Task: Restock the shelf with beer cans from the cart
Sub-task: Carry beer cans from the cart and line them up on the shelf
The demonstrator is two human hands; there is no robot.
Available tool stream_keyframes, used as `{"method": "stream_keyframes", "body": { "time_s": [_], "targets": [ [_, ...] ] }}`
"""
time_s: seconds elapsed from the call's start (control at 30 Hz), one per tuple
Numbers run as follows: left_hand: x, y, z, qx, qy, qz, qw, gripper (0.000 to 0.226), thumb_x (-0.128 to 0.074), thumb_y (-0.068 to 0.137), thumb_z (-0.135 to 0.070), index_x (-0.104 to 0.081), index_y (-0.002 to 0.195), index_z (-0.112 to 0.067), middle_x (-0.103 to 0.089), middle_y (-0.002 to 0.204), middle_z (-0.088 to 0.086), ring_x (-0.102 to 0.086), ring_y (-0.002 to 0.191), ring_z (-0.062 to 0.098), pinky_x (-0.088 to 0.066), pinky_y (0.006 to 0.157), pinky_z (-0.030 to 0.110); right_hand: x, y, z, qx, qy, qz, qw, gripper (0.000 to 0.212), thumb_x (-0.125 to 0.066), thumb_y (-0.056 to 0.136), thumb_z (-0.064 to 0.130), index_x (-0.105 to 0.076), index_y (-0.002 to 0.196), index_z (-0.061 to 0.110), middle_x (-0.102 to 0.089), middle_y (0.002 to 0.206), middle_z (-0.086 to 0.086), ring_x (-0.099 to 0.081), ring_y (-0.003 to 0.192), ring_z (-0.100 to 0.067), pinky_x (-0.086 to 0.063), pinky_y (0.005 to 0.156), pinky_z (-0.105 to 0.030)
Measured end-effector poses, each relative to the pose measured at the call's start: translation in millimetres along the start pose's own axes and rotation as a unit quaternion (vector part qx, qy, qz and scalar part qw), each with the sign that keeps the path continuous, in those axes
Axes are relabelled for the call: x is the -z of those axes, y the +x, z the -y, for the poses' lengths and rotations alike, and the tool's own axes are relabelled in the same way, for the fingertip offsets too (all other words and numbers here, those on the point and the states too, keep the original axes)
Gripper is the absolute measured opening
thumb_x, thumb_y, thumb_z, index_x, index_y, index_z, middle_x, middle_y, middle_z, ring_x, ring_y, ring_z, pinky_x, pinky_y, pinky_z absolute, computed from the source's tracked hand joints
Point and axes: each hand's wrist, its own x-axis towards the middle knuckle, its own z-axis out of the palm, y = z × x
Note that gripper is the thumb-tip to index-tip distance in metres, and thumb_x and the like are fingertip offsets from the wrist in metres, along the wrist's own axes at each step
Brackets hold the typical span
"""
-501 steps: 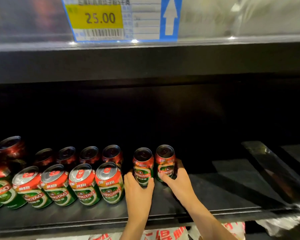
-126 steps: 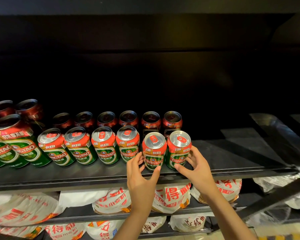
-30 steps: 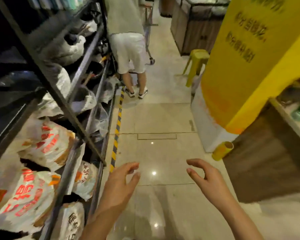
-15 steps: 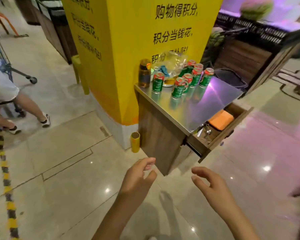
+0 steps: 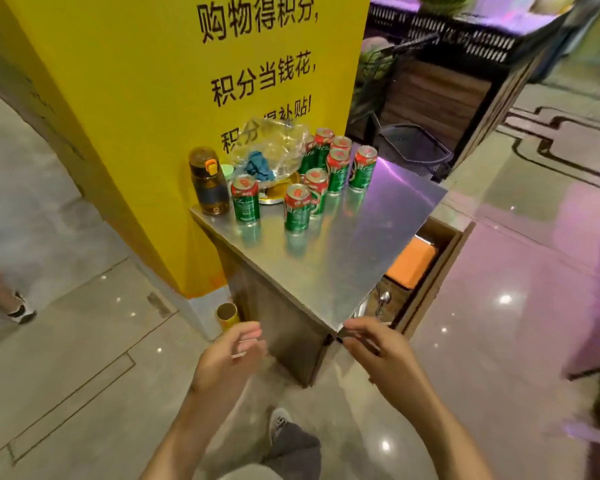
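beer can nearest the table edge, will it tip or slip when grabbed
The nearest beer can stands upright, tall and narrow on a shiny metal tabletop, so a sideways push would probably slide or topple it. If toppled, its round body would likely roll. Its smooth painted wall may feel slippery, though rigid if full.

Amber bottle (image 5: 209, 181) nr yellow pillar (image 5: 146, 109)

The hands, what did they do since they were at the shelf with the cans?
Both hands let go of the cans they set on the shelf. The person turned away and walked up to the metal counter, so its beer cans look nearer. The left hand and right hand are empty, fingers loosely curled, near the counter's corner. The cans, brown bottle and plastic bag kept their places there.
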Motion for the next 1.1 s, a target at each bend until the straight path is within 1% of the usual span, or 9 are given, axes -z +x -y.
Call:
{"method": "stream_keyframes", "body": {
  "time_s": [0.07, 0.13, 0.27, 0.4, 0.63, 0.73, 0.83, 0.93, 1.1],
  "targets": [
    [-1, 35, -12, 0.002, 0.001, -0.007, 1.0, 0.035, -0.071, 0.076, -0.027, -0.063, 0.109, -0.017, -0.067, 0.104, 0.001, -0.061, 0.099, 0.012, -0.045, 0.071, 0.008, 7, 35, 12, 0.024, -0.013, -0.002, 1.0, 0.018, -0.061, 0.09, 0.02, -0.062, 0.104, 0.032, -0.064, 0.096, 0.019, -0.06, 0.082, 0.003, -0.045, 0.063, -0.007],
    [-6, 72, -22, -0.011, 0.038, -0.011, 0.999, 0.024, -0.068, 0.084, -0.022, -0.062, 0.108, -0.024, -0.066, 0.105, -0.008, -0.061, 0.1, 0.008, -0.044, 0.076, 0.014, 17, 70, 17, 0.04, -0.021, -0.005, 0.999, 0.021, -0.06, 0.091, 0.025, -0.059, 0.108, 0.038, -0.06, 0.105, 0.027, -0.057, 0.093, 0.009, -0.045, 0.081, -0.011],
    [-28, 136, -38, -0.028, 0.085, 0.018, 0.996, 0.022, -0.06, 0.09, -0.017, -0.059, 0.111, -0.026, -0.063, 0.108, -0.011, -0.059, 0.1, 0.002, -0.041, 0.075, 0.011, 35, 123, 7, 0.01, -0.028, -0.011, 1.0, 0.024, -0.058, 0.092, 0.028, -0.06, 0.116, 0.031, -0.06, 0.112, 0.023, -0.055, 0.105, 0.008, -0.044, 0.093, -0.019],
    [-53, 183, -53, -0.028, 0.099, 0.028, 0.994, 0.023, -0.06, 0.09, -0.018, -0.057, 0.111, -0.027, -0.062, 0.11, -0.011, -0.058, 0.1, 0.004, -0.042, 0.075, 0.014, 51, 162, -5, -0.023, -0.012, -0.017, 1.0, 0.025, -0.061, 0.09, 0.023, -0.061, 0.115, 0.025, -0.063, 0.108, 0.018, -0.056, 0.107, 0.004, -0.041, 0.083, -0.008],
    [-85, 260, -61, 0.046, 0.117, -0.022, 0.992, 0.043, -0.068, 0.085, -0.022, -0.05, 0.124, -0.016, -0.055, 0.116, -0.003, -0.05, 0.103, 0.012, -0.037, 0.083, 0.024, 41, 276, -14, -0.083, 0.014, 0.054, 0.995, 0.051, -0.064, 0.089, 0.022, -0.041, 0.135, 0.018, -0.058, 0.12, -0.002, -0.056, 0.104, -0.013, -0.045, 0.077, -0.014],
    [-91, 286, -67, 0.049, 0.103, -0.043, 0.993, 0.057, -0.072, 0.081, -0.019, -0.043, 0.13, -0.012, -0.046, 0.112, -0.006, -0.043, 0.102, 0.009, -0.034, 0.084, 0.023, 24, 330, -15, -0.095, -0.004, 0.068, 0.993, 0.071, -0.068, 0.085, 0.025, -0.029, 0.143, 0.016, -0.049, 0.134, -0.007, -0.052, 0.114, -0.02, -0.046, 0.092, -0.03],
    [-97, 309, -67, 0.024, 0.095, -0.069, 0.993, 0.065, -0.077, 0.074, -0.015, -0.043, 0.129, -0.016, -0.051, 0.118, -0.008, -0.047, 0.106, 0.007, -0.036, 0.083, 0.021, 10, 371, -10, -0.054, 0.005, 0.083, 0.995, 0.09, -0.076, 0.078, 0.019, -0.018, 0.147, 0.015, -0.044, 0.141, -0.001, -0.043, 0.128, -0.018, -0.038, 0.102, -0.031],
    [-106, 327, -64, 0.0, 0.074, -0.1, 0.992, 0.068, -0.082, 0.067, -0.015, -0.044, 0.122, -0.026, -0.055, 0.115, -0.011, -0.053, 0.106, 0.006, -0.037, 0.076, 0.007, 5, 399, -7, -0.013, 0.064, 0.081, 0.995, 0.09, -0.078, 0.072, 0.005, -0.024, 0.144, 0.016, -0.046, 0.126, 0.011, -0.042, 0.118, -0.003, -0.034, 0.097, -0.017],
    [-114, 338, -58, 0.002, 0.057, -0.159, 0.986, 0.063, -0.083, 0.068, -0.018, -0.046, 0.119, -0.023, -0.06, 0.114, -0.004, -0.056, 0.101, 0.01, -0.04, 0.078, 0.011, -2, 424, -22, 0.005, 0.079, 0.079, 0.994, 0.071, -0.081, 0.068, 0.007, -0.043, 0.127, 0.02, -0.058, 0.116, 0.006, -0.055, 0.11, -0.012, -0.044, 0.102, -0.037]
  ]
}}
